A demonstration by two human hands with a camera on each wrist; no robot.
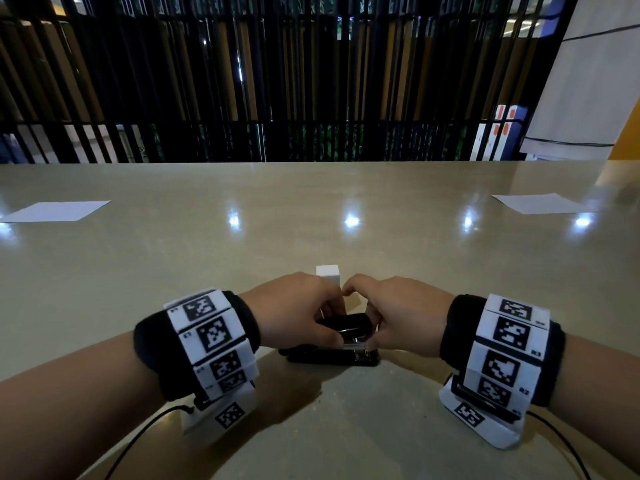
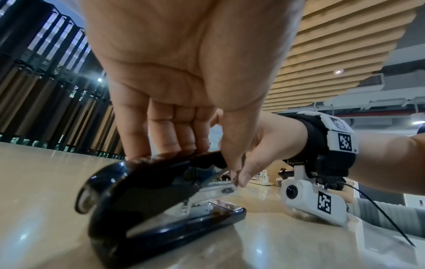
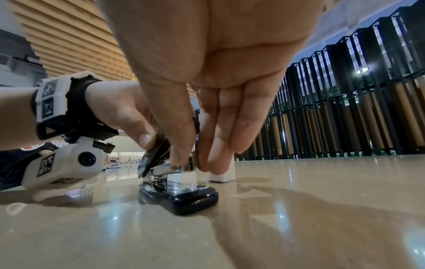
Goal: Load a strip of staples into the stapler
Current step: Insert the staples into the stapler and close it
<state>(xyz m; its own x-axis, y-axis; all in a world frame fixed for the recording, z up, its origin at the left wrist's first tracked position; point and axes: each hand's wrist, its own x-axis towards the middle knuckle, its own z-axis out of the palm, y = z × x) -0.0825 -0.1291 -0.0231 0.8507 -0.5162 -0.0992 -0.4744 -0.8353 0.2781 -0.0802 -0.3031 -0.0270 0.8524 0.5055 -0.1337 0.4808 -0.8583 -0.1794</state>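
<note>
- Left hand (image 1: 298, 315) grips the raised black top cover of the stapler (image 1: 341, 351), fingers over the top and thumb on the near side, holding it tilted up from the metal magazine.
- Right hand (image 1: 391, 317) pinches the front end of the metal magazine between thumb and fingertips (image 3: 216, 163); whether a strip of staples lies under them cannot be told.
- Stapler base sits flat on the beige table (image 1: 311, 230), near its front edge, between the two wrists.
- Small white box (image 1: 327, 275) stands on the table just behind the hands.
- Two paper sheets lie well apart: left sheet (image 1: 57, 211), right sheet (image 1: 540, 202).
</note>
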